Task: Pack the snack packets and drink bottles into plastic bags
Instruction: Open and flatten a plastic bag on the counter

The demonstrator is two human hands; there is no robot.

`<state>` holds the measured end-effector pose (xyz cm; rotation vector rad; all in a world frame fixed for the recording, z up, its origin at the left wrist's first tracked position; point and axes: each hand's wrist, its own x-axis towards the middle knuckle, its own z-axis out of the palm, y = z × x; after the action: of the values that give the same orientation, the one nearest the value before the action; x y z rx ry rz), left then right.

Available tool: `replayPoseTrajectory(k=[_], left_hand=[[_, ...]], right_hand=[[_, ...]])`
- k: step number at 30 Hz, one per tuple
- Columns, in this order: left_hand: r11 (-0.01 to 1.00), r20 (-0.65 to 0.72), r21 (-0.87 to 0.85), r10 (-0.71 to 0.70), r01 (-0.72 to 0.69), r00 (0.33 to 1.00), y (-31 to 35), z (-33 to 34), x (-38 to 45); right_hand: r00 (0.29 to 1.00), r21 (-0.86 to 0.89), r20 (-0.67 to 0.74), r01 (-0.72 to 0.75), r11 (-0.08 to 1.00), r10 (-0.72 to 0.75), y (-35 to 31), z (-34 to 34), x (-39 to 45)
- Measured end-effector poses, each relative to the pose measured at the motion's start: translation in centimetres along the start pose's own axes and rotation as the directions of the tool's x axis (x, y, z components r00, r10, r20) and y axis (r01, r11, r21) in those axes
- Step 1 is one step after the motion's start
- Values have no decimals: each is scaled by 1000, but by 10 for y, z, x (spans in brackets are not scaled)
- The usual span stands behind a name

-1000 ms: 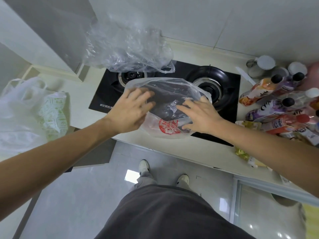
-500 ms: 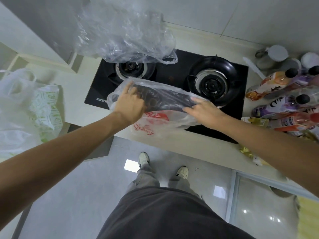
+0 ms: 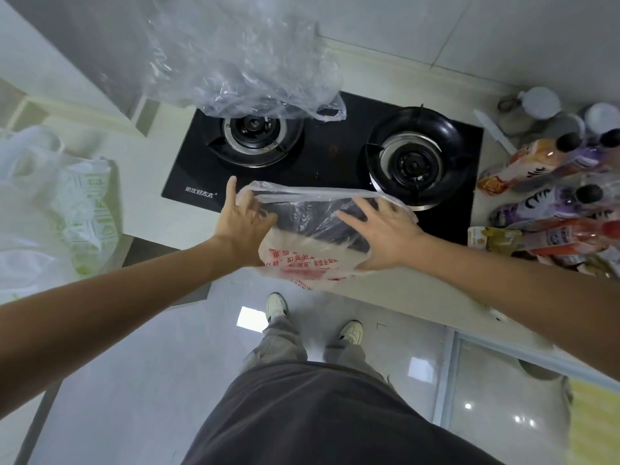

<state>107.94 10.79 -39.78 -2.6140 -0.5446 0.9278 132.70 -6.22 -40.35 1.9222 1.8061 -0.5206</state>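
A thin clear plastic bag (image 3: 303, 260) with red print lies over the counter's front edge and the black stove. My left hand (image 3: 242, 220) grips its left rim. On the right side my right hand (image 3: 382, 232) presses on it and holds its edge. Between my hands the bag's mouth is stretched wide, and the dark stove shows through it. Several drink bottles (image 3: 543, 206) with black and red caps lie in a pile at the right, beside a yellow snack packet (image 3: 493, 239).
A black two-burner gas stove (image 3: 332, 152) fills the counter's middle. A crumpled clear bag (image 3: 248, 62) hangs over the left burner. A white bag with green print (image 3: 67, 209) sits on the left. White cups (image 3: 540, 104) stand at the back right. My feet are on the tiled floor below.
Both hands have drawn the red-printed bag toward the counter's front edge and spread its mouth wider. The view has shifted a little.
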Motion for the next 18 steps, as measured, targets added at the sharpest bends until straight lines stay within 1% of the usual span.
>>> replayPoseTrajectory(k=[2, 3, 4, 6, 8, 9, 11, 13, 14, 16, 17, 18], left_hand=[[998, -95, 10, 55, -55, 994, 5, 2, -7], [994, -161, 18, 110, -108, 981, 7, 4, -10], [983, -222, 25, 183, -182, 958, 8, 8, -11], [937, -291, 56, 346, -345, 892, 10, 19, -11], [883, -308, 89, 465, -462, 830, 12, 31, -9], [867, -297, 91, 493, -490, 818, 14, 35, -7], [870, -237, 63, 489, -489, 839, 16, 41, -7], [893, -182, 26, 447, -450, 876, 18, 45, -7], [901, -171, 21, 431, -434, 886, 18, 45, -7], [917, -146, 23, 397, -398, 906, 19, 43, -7], [929, -125, 32, 369, -368, 921, 20, 40, -6], [944, -105, 41, 330, -327, 938, 21, 37, -5]], right_hand=[[999, -12, -11, 49, 999, -49, -1, -1, -5], [995, -19, -23, 93, 996, -93, 0, 2, -8], [990, -16, -30, 140, 990, -140, 2, 4, -10], [970, 9, -33, 241, 970, -241, 4, 11, -16], [945, -1, -41, 326, 946, -325, 5, 22, -20], [934, -12, -57, 353, 936, -353, 4, 30, -22], [922, -15, -77, 379, 925, -379, 2, 43, -24], [932, -43, -65, 353, 934, -356, 1, 53, -26], [950, -64, -49, 306, 950, -309, 0, 55, -28], [986, -88, 21, 165, 982, -163, -2, 57, -30], [994, -101, 43, 106, 989, -102, -3, 56, -31], [998, -122, 38, 62, 991, -58, -5, 55, -31]])
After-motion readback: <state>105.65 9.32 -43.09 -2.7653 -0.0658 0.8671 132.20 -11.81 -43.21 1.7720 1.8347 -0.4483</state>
